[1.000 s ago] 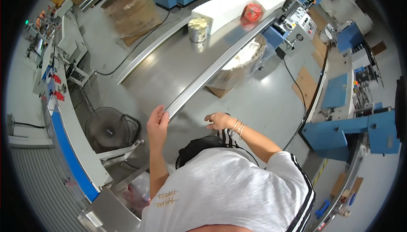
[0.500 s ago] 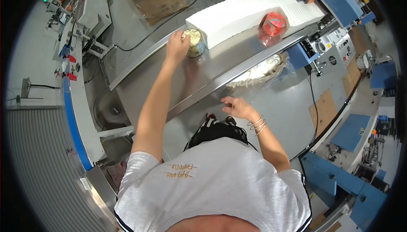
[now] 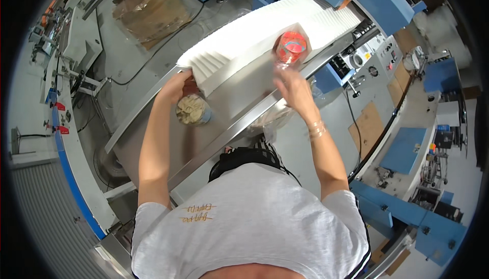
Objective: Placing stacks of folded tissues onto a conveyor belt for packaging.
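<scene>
A long row of thin white sheets [image 3: 244,42], standing on edge, lies along the metal trough [image 3: 224,108]. At its left end is my left hand [image 3: 175,86], with fingertips against or close to the end sheets; they are partly hidden, so I cannot tell whether they grip. Just below that hand stands a can with crumpled cream-coloured material in its top [image 3: 191,110]. My right hand [image 3: 295,91] is blurred over the trough's near rail, fingers apart and nothing visible in them. Just beyond it a red-topped can [image 3: 292,47] in clear wrapping stands against the sheets.
Below the near rail hangs a crumpled clear plastic bag [image 3: 275,118]. Blue machinery [image 3: 379,1] adjoins the trough's right end. A plastic-covered brown carton [image 3: 150,11] sits on the floor beyond, with a black cable [image 3: 147,62] nearby. A blue-edged machine bed [image 3: 76,177] runs along the left.
My left hand has gone from the cream-topped can to the end of the sheets, and that can stands nearer me. My right hand has risen toward the red-topped can. The view has shifted.
</scene>
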`<state>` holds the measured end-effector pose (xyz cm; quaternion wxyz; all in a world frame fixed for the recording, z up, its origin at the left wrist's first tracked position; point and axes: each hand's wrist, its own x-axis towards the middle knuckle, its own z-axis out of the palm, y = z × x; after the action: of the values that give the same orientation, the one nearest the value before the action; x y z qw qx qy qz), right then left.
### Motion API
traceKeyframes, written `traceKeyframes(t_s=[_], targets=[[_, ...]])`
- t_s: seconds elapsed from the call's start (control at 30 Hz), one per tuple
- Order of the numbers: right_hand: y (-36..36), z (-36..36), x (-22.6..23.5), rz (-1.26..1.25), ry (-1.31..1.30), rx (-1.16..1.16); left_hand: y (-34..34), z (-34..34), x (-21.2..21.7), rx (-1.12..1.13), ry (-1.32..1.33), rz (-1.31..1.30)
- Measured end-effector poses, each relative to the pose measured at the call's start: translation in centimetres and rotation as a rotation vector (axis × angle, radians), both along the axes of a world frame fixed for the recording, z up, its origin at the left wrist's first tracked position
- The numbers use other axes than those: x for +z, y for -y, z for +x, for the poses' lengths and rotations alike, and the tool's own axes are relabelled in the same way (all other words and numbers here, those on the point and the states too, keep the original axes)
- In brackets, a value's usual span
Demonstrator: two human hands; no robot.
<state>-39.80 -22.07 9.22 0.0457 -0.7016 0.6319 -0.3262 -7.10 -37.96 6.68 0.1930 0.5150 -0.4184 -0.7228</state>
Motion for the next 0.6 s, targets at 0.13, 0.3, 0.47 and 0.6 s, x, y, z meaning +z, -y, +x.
traceKeyframes(t_s=[0.13, 0.3, 0.47, 0.6], targets=[[7.5, -4.5, -0.5, -0.149, -0.268, -0.079, -0.8, -1.6, 1.1, 0.161, 0.092, -0.024], [9.4, -6.4, -3.6, -0.158, -0.457, -0.132, 0.5, 0.1, -0.8, 0.222, -0.010, 0.101], [7.0, -6.7, -2.9, -0.092, -0.424, -0.005, -1.2, -5.3, 1.6, 0.267, 0.246, -0.144], [6.6, -7.4, -1.5, -0.038, -0.347, 0.072, -1.1, -7.4, 1.4, 0.352, 0.270, -0.125]])
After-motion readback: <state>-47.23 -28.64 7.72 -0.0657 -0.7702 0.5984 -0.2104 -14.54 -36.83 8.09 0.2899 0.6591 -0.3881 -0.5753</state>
